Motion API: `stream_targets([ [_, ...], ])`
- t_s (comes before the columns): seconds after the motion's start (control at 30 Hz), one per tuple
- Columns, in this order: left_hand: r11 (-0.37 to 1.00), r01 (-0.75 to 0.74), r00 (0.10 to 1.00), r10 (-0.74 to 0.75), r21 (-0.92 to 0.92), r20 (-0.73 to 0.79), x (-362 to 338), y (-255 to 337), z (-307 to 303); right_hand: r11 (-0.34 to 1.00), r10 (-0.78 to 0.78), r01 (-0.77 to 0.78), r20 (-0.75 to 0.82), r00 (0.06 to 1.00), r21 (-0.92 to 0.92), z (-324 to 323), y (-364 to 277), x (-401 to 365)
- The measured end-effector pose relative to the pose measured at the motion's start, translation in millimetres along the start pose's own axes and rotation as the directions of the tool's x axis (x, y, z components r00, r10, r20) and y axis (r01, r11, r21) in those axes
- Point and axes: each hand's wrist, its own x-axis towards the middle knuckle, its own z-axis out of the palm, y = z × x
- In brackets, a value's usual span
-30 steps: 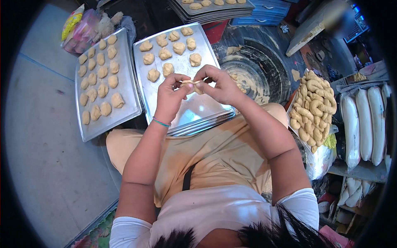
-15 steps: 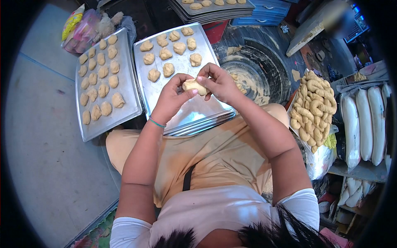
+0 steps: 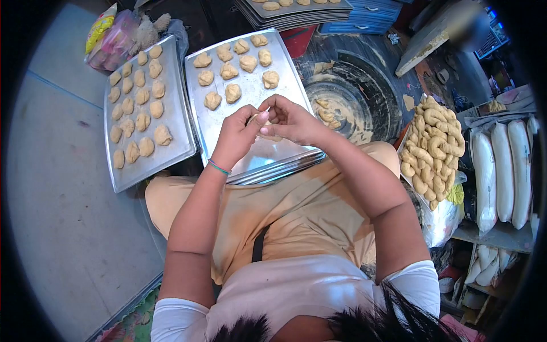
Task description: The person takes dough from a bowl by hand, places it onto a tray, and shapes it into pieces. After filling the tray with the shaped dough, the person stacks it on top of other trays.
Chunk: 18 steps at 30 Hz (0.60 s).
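My left hand [image 3: 242, 130] and my right hand [image 3: 293, 122] meet over the middle metal tray [image 3: 232, 155], fingertips close together. Both are closed on a piece of dough [image 3: 273, 137], mostly covered by the fingers, with just a little pale dough showing. Beyond my hands, several rough dough lumps [image 3: 232, 93] lie in rows on that tray, which tops a stack. A second tray [image 3: 178, 155], set to the left, bears several more lumps [image 3: 142, 123].
A black round basin [image 3: 383, 108] holds flour and some dough strips [image 3: 327, 114]. At right is a heap of twisted dough ropes [image 3: 436, 142], beside long plastic-wrapped packs [image 3: 484, 176]. More stacked trays [image 3: 293, 16] stand at the back, near blue drawers [image 3: 364, 12].
The dough piece, plainly visible between my hands before, is now mostly hidden by my fingers. My hands have drawn closer together, with the fingertips meeting.
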Motion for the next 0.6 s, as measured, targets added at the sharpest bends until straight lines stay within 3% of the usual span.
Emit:
stream_targets([
  [0.07, 0.997, 0.034, 0.999, -0.036, 0.07, 0.032, 3, -3, -6, 0.996, 0.036, -0.039, -0.042, 0.998, -0.078, -3, 6, 4],
  [0.17, 0.986, -0.08, 0.989, 0.096, 0.145, -0.109, 9, -18, -14, 0.902, -0.015, -0.106, -0.276, 0.961, -0.419, -11, 7, 23],
  [0.27, 0.829, -0.125, 0.967, 0.225, 0.545, -0.121, 18, -31, -31, 0.898, -0.012, -0.172, -0.413, 0.91, -0.406, -32, 25, 66],
  [0.3, 0.792, -0.095, 0.975, 0.197, 0.603, -0.106, 18, -27, -36, 0.874, -0.03, -0.191, -0.442, 0.897, -0.447, -32, 15, 77],
  [0.4, 0.687, -0.053, 0.979, 0.181, 0.725, -0.099, 26, -44, -42, 0.782, -0.121, -0.22, -0.49, 0.863, -0.583, -29, 28, 117],
  [0.53, 0.658, -0.058, 0.979, 0.186, 0.751, -0.087, 36, -58, -45, 0.465, -0.157, -0.301, -0.412, 0.898, -0.833, -30, 60, 151],
  [0.6, 0.67, -0.09, 0.962, 0.249, 0.737, -0.109, 39, -64, -43, 0.456, -0.182, -0.305, -0.423, 0.888, -0.836, -28, 60, 152],
])
